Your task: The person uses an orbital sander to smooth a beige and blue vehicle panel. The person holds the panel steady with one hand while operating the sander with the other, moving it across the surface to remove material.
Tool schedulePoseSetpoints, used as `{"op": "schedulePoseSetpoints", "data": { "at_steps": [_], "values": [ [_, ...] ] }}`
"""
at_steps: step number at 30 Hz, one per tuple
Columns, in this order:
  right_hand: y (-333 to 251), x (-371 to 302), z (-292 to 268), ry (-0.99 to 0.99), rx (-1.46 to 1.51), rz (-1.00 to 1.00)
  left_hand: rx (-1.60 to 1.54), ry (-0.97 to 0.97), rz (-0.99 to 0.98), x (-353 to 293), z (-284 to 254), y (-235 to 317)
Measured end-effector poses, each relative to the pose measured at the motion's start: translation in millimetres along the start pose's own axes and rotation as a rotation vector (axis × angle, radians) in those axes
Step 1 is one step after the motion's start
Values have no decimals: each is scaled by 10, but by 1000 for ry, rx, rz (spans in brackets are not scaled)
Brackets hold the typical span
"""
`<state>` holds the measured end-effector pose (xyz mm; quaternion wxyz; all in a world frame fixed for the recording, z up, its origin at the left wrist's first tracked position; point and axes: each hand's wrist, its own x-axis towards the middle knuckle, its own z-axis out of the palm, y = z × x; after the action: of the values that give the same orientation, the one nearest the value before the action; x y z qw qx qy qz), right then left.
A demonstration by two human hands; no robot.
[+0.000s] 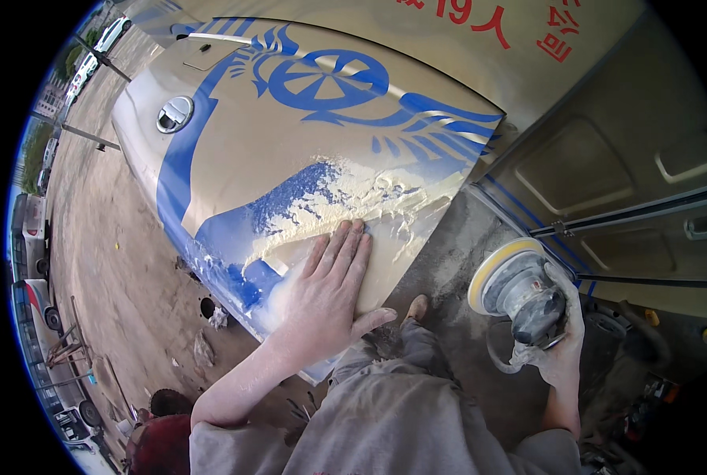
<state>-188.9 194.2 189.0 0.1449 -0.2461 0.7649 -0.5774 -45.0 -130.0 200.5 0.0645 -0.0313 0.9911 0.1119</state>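
Note:
My left hand (328, 283) lies flat on a gold vehicle door (239, 166) with blue graphics, its fingers stretched out. Under and beyond the fingertips spreads a rough patch of cream-coloured body filler (361, 198). Around the palm the filler looks smoother and dusty. On the right, my right hand (567, 340) grips a round orbital sander (532, 297), its yellow-edged pad (488, 265) turned up and to the left. The sander is held off the door. White dust coats both hands.
A round handle (175, 115) sits at the door's upper left. Gold body panels (583, 174) stand on the right, with a metal latch (706, 228). Parked buses (33, 305) line the dirt yard (108, 229) at left. A red object (159, 445) lies low at left.

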Motion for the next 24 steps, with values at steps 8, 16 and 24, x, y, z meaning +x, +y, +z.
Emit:
{"op": "schedulePoseSetpoints", "data": {
  "at_steps": [8, 16, 24],
  "values": [
    [-105, 135, 47, -94, 40, 15, -96, -61, 81, -333, 28, 176],
    [-537, 766, 446, -552, 19, 237, -598, 438, 180, -522, 240, 161],
    [-1044, 1194, 1190, -813, -366, 367, -714, 429, 263, -303, 220, 229]
  ]
}}
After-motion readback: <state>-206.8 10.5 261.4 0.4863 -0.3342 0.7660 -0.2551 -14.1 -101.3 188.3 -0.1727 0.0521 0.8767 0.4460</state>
